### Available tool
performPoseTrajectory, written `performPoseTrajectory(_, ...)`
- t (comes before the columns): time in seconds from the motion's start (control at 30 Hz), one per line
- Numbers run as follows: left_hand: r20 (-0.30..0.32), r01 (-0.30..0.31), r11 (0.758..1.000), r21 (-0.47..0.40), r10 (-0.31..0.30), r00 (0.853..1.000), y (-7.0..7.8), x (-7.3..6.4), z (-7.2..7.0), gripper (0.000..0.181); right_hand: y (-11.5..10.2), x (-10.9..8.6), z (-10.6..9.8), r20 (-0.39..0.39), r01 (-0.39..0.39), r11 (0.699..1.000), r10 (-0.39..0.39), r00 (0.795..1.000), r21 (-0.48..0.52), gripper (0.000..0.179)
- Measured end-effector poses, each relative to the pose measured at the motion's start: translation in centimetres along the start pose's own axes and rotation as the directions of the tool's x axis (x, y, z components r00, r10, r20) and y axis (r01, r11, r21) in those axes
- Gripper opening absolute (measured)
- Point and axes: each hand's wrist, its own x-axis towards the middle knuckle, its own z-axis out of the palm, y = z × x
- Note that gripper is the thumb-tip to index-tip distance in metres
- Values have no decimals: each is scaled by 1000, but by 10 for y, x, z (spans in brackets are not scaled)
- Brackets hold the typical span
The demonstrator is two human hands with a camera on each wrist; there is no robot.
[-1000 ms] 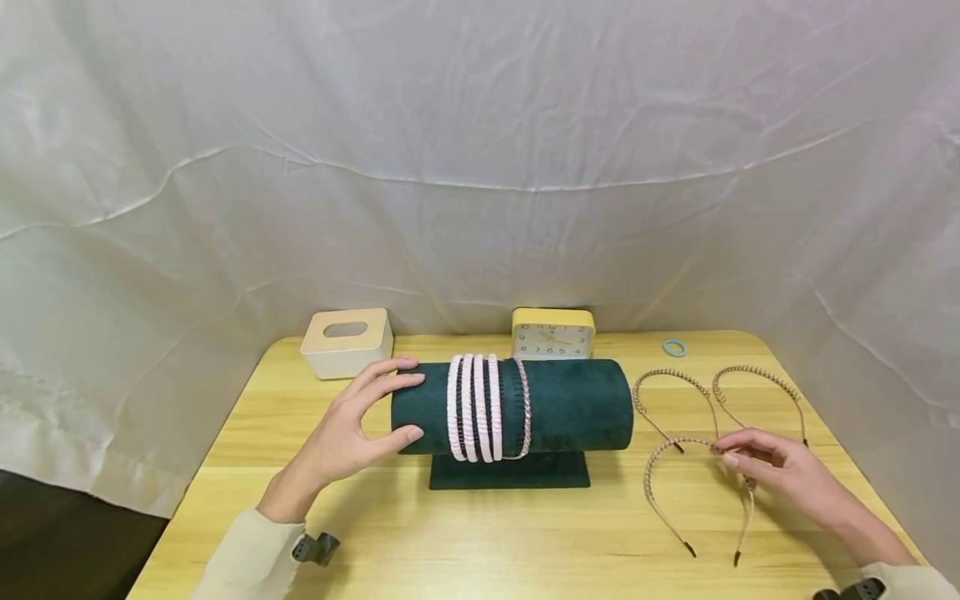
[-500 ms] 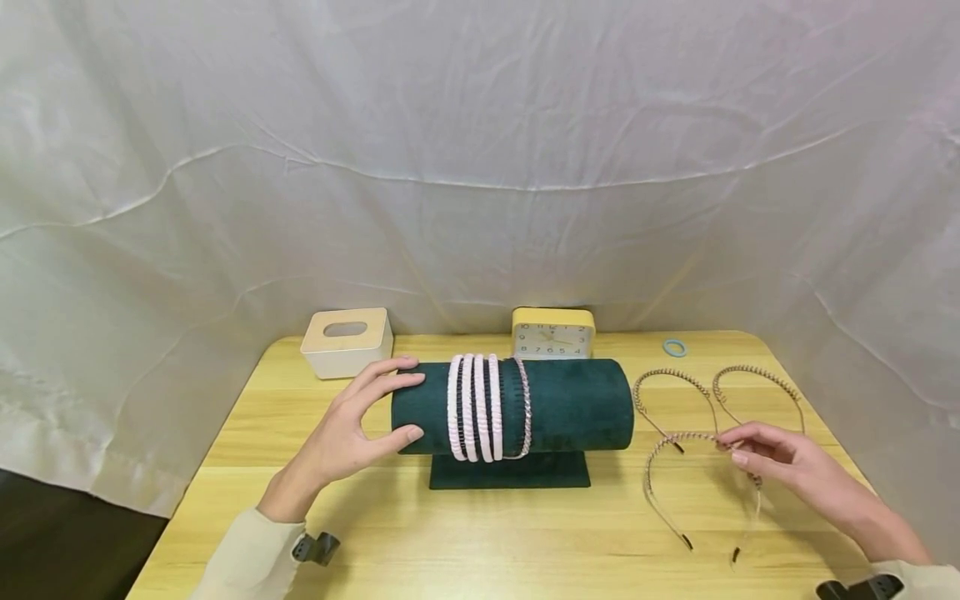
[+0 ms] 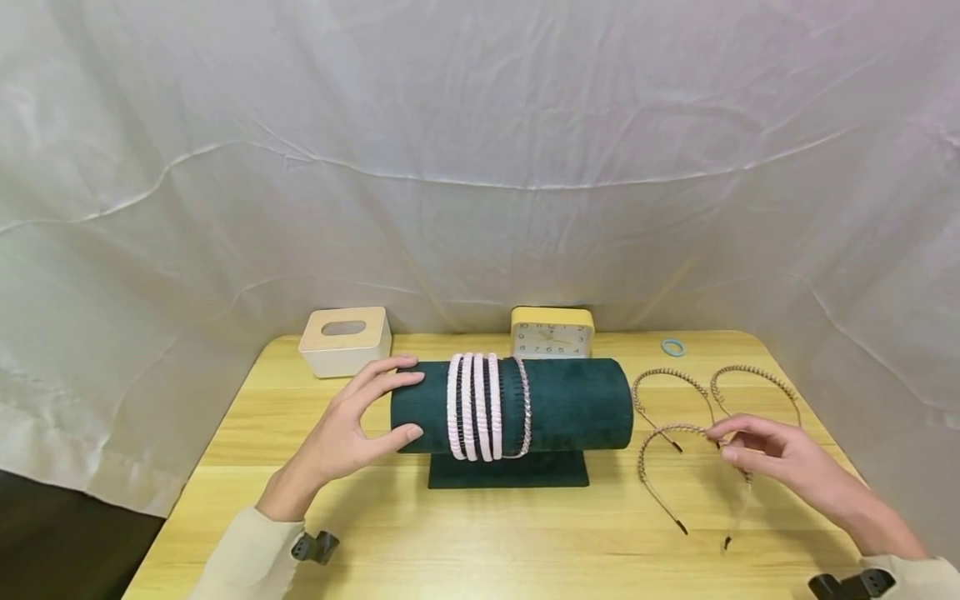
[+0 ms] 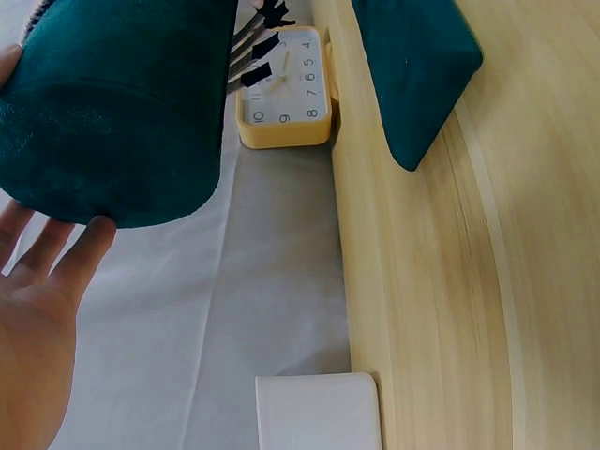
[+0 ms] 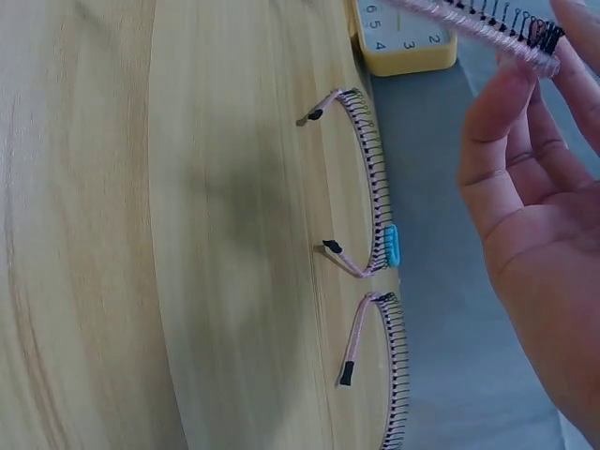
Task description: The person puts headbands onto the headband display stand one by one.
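A dark green velvet display roll (image 3: pixel 577 408) on a foot stands mid-table. Several pink fabric-wrapped headbands (image 3: pixel 481 408) sit round its left half, with a thinner twisted headband (image 3: pixel 527 408) to their right. My left hand (image 3: pixel 345 429) holds the roll's left end, fingers on top and thumb in front; the left wrist view shows fingertips against the roll's end. My right hand (image 3: pixel 787 467) pinches a thin headband (image 3: pixel 665 428) between thumb and fingers, its ends pointing down towards me. In the right wrist view this headband (image 5: pixel 487 30) shows small dark comb teeth along one side.
Two similar headbands, a left one (image 3: pixel 670 372) and a right one (image 3: pixel 752 369), lie on the wooden table (image 3: pixel 480 542) at right. Behind them lies a light blue ring (image 3: pixel 672 347). A yellow clock (image 3: pixel 552 335) and a tissue box (image 3: pixel 345 343) stand at the back, before a grey curtain.
The headband in my right hand has risen slightly off the table, and its ends have shifted up and a little left. My left hand stays on the roll.
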Motion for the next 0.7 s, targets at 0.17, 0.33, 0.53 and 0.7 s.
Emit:
performPoseTrajectory(0.17, 0, 0, 1000, -5, 0, 1000, 0, 0, 0, 67, -1, 2, 0, 28, 9, 1000, -10, 1000, 25, 29)
performPoseTrajectory(0.33, -1, 1, 1000, -6, -1, 1000, 0, 0, 0, 67, 0, 3, -1, 77, 55, 995, -62, 995, 86, 32)
performPoseTrajectory(0.53, -2, -2, 1000, -2, 2, 1000, -1, 0, 0, 66, 2, 3, -3, 135, 70, 986, -91, 987, 149, 35)
performPoseTrajectory(0.7, -2, -1, 1000, 0, 1, 1000, -1, 0, 0, 66, -1, 2, -5, 222, 48, 978, -93, 971, 201, 34)
